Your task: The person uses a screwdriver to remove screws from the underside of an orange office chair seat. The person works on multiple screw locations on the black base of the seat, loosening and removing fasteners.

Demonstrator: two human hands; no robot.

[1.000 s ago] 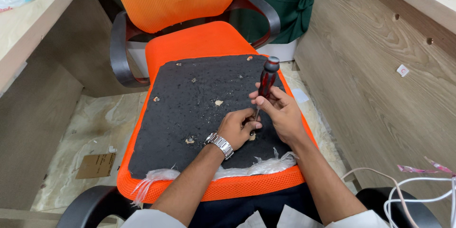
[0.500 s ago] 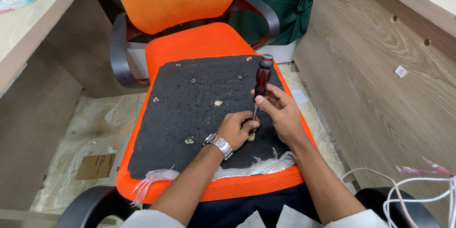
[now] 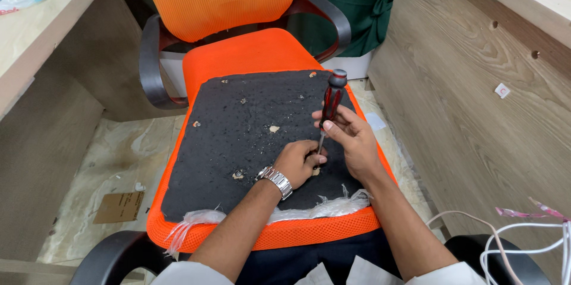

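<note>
An upturned orange seat cushion with a rough black underside [image 3: 238, 136] lies across an orange office chair [image 3: 238, 47]. My right hand [image 3: 351, 136] grips a screwdriver [image 3: 330, 104] with a red and black handle, held nearly upright with its tip down on the black board. My left hand [image 3: 297, 163], with a metal watch on the wrist, pinches the shaft near the tip at a small pale hole. Several other chipped holes dot the board.
Wooden desk panels rise on both sides: one [image 3: 47, 118] to the left, one [image 3: 476, 101] to the right. A cardboard scrap [image 3: 119, 206] lies on the marble floor. White cables [image 3: 523, 243] hang at lower right. Torn plastic [image 3: 321, 209] lines the cushion's near edge.
The screwdriver handle has rocked slightly left and back while the tip stays at the same hole. Both hands hold their places.
</note>
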